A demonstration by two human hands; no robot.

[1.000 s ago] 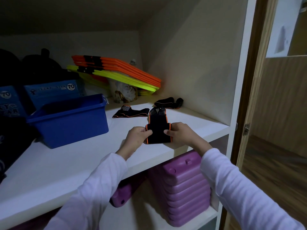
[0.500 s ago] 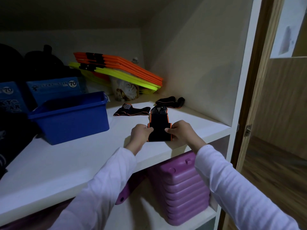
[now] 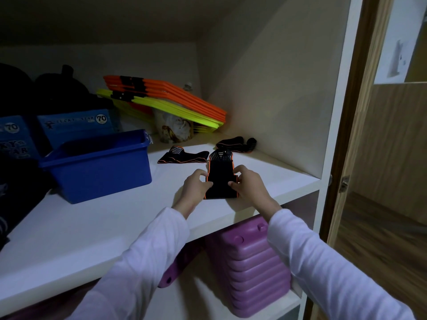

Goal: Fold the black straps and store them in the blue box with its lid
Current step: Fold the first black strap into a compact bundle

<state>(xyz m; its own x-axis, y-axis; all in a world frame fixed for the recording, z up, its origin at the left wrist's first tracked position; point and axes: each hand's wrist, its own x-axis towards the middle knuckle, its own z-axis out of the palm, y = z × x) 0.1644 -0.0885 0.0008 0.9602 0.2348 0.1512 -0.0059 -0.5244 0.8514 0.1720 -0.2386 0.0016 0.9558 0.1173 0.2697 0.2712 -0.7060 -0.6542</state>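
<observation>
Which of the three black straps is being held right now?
The front strap, pinched between left hand and right hand; the two behind lie untouched.

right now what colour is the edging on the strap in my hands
Orange edging on the black strap, which the left hand and right hand grip; seen from the head view.
</observation>
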